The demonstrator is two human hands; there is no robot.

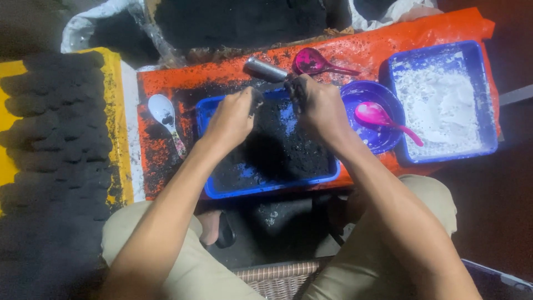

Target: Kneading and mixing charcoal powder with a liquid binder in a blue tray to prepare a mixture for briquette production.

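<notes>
Both hands were held over the blue tray [222, 191] of black powder [277, 150] on the orange sheet [422, 30]. Left hand [230, 119] was clenched on a pinch of powder; right hand [316, 105] likewise. A metal tube [265, 70] lay just beyond the tray, a pink spoon [313, 61] beside it.

Blue tray [214, 189] holds black, seemingly speckled powder [277, 150]

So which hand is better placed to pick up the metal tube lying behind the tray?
Probably the right hand. Its fingers sit just beside the metal tube, while the left hand is lower, over the black powder in the blue tray. Both hands look busy with powder.
</notes>
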